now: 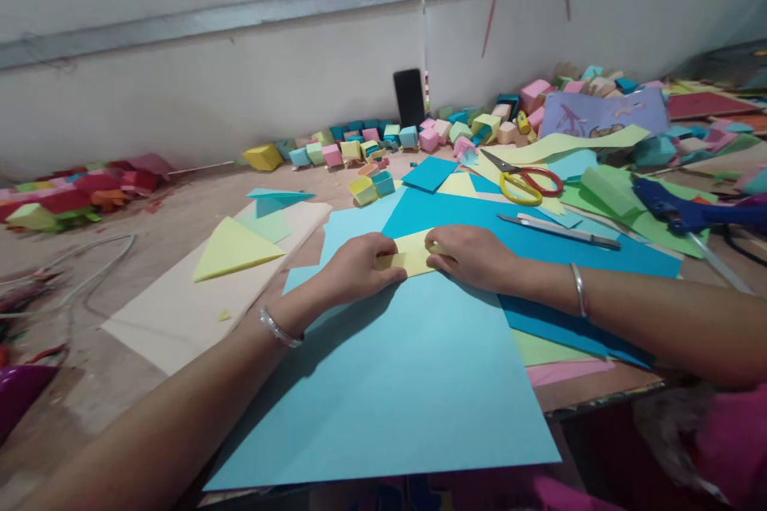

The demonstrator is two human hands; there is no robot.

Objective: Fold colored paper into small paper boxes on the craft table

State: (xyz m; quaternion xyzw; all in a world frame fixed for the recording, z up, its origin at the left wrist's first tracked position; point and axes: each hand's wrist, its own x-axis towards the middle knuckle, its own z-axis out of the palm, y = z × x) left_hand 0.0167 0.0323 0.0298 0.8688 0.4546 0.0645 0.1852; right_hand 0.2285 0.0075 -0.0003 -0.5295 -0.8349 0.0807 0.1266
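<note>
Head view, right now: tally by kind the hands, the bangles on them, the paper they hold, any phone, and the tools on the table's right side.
Hands: 2 (left hand, right hand)
Bangles: 2
Yellow paper: 1
Phone: 1
Scissors: 1 pair
Knife: 1
Glue gun: 1
Total: 9

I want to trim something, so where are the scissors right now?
In the head view, the scissors lie right of centre, beyond the craft knife and your right hand, and left of the blue glue gun.
</note>
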